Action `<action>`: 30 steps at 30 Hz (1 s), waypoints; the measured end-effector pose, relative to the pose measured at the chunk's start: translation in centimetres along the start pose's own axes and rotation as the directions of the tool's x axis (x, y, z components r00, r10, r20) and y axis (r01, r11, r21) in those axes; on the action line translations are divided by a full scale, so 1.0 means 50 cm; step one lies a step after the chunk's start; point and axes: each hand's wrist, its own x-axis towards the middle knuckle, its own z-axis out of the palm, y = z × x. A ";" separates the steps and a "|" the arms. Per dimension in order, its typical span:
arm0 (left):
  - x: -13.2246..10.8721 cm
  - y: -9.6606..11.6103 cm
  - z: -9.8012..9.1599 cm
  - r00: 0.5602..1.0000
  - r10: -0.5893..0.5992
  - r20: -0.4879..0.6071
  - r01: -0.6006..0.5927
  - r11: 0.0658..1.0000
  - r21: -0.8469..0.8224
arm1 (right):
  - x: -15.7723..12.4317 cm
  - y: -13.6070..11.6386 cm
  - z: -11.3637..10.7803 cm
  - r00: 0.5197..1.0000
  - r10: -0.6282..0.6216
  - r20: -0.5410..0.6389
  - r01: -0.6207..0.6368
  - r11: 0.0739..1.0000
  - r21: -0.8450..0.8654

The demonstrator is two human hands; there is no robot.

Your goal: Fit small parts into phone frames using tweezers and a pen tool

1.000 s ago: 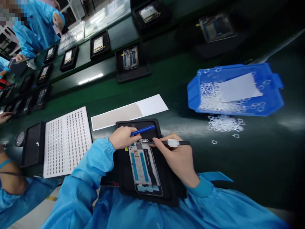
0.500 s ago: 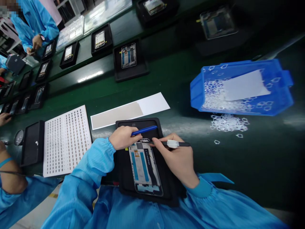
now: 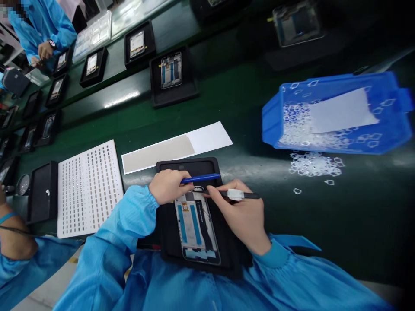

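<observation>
Where the green bench meets the person's front, a blue bin stands at two o'clock from a smaller black tray. On that tray rests a phone-like frame, its long axis running from about half past eleven to half past five, so it points nearly straight out from the body. The right hand sits between two and three o'clock from the frame's middle, the left hand at about eleven; both are close to the frame's upper end, the left fingertips perhaps slightly nearer. Whether either hand touches the frame cannot be told.

The left fingers are curled round a blue pen-shaped tool, whose visible end points towards three o'clock, beyond the frame's top; its other end is hidden. The right thumb and fingers pinch a dark slim tool with a white wrap, its thin tip towards nine. Whether that tip grips anything is too small to tell. The relation that matters most appears to be the crossing: the dark tool lies sideways to the frame's long axis, over its twelve o'clock end, with its tip just beside the left fingertips.
</observation>
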 end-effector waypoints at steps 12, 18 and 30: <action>0.012 0.011 -0.016 0.998 0.000 0.067 -0.008 0.992 0.124 | 0.003 -0.005 -0.001 0.993 -0.116 0.032 0.118 0.991 -0.065; -0.018 0.000 0.004 0.996 0.023 -0.090 -0.024 1.000 -0.005 | 0.002 -0.002 -0.006 0.993 -0.113 0.028 0.114 0.991 -0.070; -0.299 -0.052 0.222 0.931 -0.302 -0.203 0.170 0.854 -0.491 | -0.016 0.018 0.016 0.989 0.067 -0.134 -0.024 0.954 0.298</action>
